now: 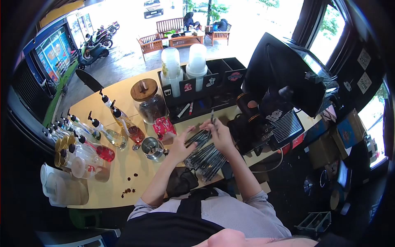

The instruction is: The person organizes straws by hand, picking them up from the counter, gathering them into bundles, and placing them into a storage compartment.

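A pile of thin black straws (207,162), some seemingly in clear wrapping, lies on the counter in front of my body. My right hand (221,136) is above the pile's far end, its fingers closed around a few dark straws (212,117) that point upward. On the pile's left side is my left hand (181,146), fingers stretched and apart, next to the straws. Left of that hand stands a metal cup (153,148) with a handle. A red packet (164,126) lies just beyond it. Crumpled black cloth or plastic (181,181) sits below my left wrist.
Several pump bottles (119,138) and a white-lidded container (61,185) line the left. Behind are a wooden-lidded jar (144,92) and a black organizer (197,99) with stacked plastic cups (197,61). A black machine (284,74) stands right. Dark crumbs (128,191) dot the counter.
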Demonstrator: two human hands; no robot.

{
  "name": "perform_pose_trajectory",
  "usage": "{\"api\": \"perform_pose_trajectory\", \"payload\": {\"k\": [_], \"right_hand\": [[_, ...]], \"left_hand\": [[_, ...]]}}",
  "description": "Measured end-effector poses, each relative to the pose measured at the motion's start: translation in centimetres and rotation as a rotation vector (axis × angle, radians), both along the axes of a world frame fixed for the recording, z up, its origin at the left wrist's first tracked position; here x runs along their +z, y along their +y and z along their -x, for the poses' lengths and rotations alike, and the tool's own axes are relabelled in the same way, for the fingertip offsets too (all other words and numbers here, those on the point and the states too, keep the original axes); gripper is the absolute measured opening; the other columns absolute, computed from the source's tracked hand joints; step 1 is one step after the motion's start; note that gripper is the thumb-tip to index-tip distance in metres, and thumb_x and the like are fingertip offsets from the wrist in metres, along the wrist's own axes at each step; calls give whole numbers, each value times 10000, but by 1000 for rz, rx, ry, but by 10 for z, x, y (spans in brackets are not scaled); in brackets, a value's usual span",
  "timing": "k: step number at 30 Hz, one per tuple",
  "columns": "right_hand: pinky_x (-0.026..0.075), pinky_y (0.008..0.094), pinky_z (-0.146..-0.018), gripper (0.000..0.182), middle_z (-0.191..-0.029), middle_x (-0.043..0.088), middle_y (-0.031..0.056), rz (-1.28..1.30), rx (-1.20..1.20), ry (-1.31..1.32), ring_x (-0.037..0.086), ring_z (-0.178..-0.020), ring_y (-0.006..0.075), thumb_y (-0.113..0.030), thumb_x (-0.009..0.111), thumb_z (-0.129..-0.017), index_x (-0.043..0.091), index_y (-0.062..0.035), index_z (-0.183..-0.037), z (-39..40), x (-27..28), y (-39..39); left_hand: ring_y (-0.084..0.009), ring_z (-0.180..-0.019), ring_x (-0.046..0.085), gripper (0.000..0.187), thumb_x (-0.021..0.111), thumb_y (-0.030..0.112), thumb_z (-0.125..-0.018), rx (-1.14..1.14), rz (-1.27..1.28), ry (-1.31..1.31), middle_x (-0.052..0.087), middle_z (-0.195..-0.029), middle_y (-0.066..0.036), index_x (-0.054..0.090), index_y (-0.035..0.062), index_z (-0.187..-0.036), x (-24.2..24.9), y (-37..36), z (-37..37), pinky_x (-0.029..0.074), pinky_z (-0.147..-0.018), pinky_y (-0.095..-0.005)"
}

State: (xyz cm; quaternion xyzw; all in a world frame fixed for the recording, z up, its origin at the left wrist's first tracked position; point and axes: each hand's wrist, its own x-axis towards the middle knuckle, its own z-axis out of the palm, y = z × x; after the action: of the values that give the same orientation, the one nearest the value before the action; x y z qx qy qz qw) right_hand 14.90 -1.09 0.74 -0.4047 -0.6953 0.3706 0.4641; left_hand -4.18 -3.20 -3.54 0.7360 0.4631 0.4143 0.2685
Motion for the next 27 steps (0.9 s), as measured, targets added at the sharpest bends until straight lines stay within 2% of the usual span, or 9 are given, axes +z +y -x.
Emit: {"api": "perform_pose_trajectory", "payload": {"k": [4,6,11,13,15,19,21,23,27], "right_hand": [[555,339,-786,240,-940,661,161,192,131,400,688,-867,242,-195,405,-1026,493,5,-1124,0,-1,13],[558,343,-783,230,-943,660,160,303,142,471,689,-868,248,-190,406,-1024,495,0,-1118,1,-2,13],[558,347,-793,214,-968,656,157,513,186,562,681,-903,264,-196,433,-1017,501,-13,-1105,5,-16,13],[547,348,-815,274,-1003,652,161,536,204,525,672,-940,257,-233,413,-1026,496,-12,-1164,2,-30,19],[520,334,-841,338,-1008,652,148,502,242,457,661,-932,215,-296,400,-1030,511,-23,-1196,-1,-40,23],[500,327,-809,363,-993,650,83,477,-1,234,612,-878,147,-318,412,-1020,558,-29,-1184,-14,-80,45],[506,309,-761,294,-1037,663,92,335,1,-83,639,-894,188,-181,444,-979,605,-30,-1173,-18,-104,46],[502,366,-797,268,-1033,647,117,-158,147,-562,628,-952,266,-60,504,-868,654,-46,-1089,-18,-128,37],[479,413,-860,281,-991,629,136,-15,130,-656,603,-985,329,-2,538,-762,677,-51,-1001,2,-130,17]], "left_hand": [[-234,-1203,534,612,712,172,-812,-232,162,-160,575,-1278,-123,455,41,-1352,1,4,-19,397,-1023,-330],[-165,-1147,559,571,718,221,-846,-446,453,-542,605,-1226,-88,484,-8,-1314,-26,13,-31,421,-995,-304],[-147,-1035,620,354,633,203,-916,-613,675,-547,662,-1080,-100,575,-19,-1185,-38,3,-38,461,-934,-278],[-120,-909,641,264,590,243,-945,-543,942,-494,665,-923,-29,594,20,-1085,-31,-1,-38,452,-666,-188],[-156,-863,671,268,534,278,-975,-623,967,-630,662,-844,-31,584,28,-1057,-34,-9,-36,386,-553,-158],[-281,-891,691,279,444,249,-1010,-589,989,-786,668,-894,-118,526,-3,-1100,-68,-7,-13,535,-708,-267],[-309,-955,672,300,413,252,-1020,-388,942,-646,653,-988,-171,474,-12,-1149,-73,-8,-4,540,-861,-380],[-300,-954,671,267,427,217,-1015,-378,940,-722,649,-991,-175,494,-13,-1133,-84,-9,0,550,-838,-364],[-291,-993,660,259,402,185,-1023,-291,918,-741,646,-1016,-184,495,-17,-1156,-95,-6,3,541,-862,-353]]}}
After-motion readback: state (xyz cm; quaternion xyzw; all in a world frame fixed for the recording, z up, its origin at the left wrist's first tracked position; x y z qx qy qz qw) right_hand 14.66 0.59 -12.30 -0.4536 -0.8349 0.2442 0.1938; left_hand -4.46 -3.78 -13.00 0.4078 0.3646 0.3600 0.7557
